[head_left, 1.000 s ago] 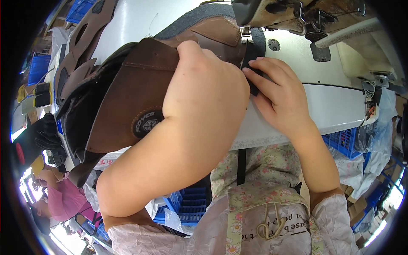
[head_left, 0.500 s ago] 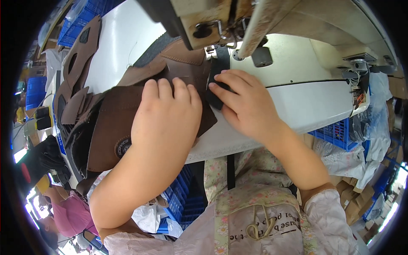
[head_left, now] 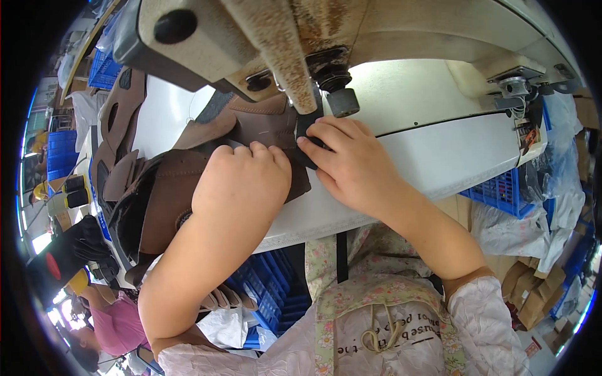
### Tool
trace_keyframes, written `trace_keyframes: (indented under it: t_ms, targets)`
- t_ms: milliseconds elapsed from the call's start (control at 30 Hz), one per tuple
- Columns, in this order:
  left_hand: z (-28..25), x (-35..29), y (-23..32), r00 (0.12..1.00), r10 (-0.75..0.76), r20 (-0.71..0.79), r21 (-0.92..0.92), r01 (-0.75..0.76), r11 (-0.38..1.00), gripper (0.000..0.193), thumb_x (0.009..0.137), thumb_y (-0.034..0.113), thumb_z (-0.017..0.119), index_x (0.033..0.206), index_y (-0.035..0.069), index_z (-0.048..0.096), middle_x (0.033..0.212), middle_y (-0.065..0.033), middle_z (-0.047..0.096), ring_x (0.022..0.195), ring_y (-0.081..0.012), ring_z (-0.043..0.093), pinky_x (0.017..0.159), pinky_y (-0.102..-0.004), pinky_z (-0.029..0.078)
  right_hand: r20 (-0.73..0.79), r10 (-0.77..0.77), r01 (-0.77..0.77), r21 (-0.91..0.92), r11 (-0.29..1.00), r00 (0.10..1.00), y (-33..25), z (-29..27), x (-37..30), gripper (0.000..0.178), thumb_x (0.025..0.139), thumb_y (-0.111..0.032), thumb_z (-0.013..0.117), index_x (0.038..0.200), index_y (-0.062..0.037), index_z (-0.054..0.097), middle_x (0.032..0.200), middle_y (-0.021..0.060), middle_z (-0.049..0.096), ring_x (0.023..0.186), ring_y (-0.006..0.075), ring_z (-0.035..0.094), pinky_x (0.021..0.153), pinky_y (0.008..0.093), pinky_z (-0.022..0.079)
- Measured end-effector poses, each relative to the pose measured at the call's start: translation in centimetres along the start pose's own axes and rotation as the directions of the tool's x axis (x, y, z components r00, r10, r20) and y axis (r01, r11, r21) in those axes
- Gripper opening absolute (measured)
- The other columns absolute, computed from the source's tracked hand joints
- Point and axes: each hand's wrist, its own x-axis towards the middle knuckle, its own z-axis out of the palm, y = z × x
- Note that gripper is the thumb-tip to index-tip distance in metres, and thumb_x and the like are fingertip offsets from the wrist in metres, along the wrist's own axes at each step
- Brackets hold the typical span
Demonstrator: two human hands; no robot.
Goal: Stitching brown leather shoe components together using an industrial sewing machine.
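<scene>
Beneath the sewing machine head, brown leather pieces with stitched seams lie overlapped on the machine bed. My left hand is on the larger brown leather piece, its fingers bent and close together against it; the thumb is hidden. Close by on the right, my right hand is closed on a black strip along the leather's right edge, thumb and fingertips against it. The machine head hides the needle and the strip's far end.
More cut brown pieces are heaped along the table's left side. The white table edge curves before me. A blue crate stands below right, another below the table. Someone in a pink top is at lower left.
My view has shifted, so the machine head now covers the presser foot seen earlier. The left hand's fingers look more bent and closer together. My right hand stays on the black strip.
</scene>
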Motion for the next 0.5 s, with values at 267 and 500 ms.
trace_keyframes:
  t_ms: [267,500]
  targets:
    - [-0.10,0.15,0.07,1.000,-0.003,0.010,-0.010,0.003,1.000,0.023,0.075,0.011,0.071,0.097,0.002,0.069,0.079,-0.0060,0.068,0.070,-0.0187,0.067,0.061,-0.0295,0.048,-0.020,-0.002,0.002,0.017,1.000,1.000,0.34,0.16,-0.21,0.033,0.081,-0.011,0.069,0.111,0.0016,0.070,0.115,0.0125,0.064,0.118,0.0295,0.056,0.101,0.0442,0.047]
    - [-0.14,0.30,0.27,1.000,-0.004,-0.006,-0.023,0.004,1.000,0.026,0.076,0.011,0.071,0.100,0.001,0.071,0.079,-0.0068,0.069,0.070,-0.0187,0.068,0.062,-0.0301,0.048,-0.001,-0.002,0.002,0.039,0.999,1.000,0.58,0.05,-0.26,0.035,0.078,-0.008,0.070,0.112,-0.0008,0.070,0.120,0.0137,0.064,0.120,0.0318,0.057,0.100,0.0445,0.048]
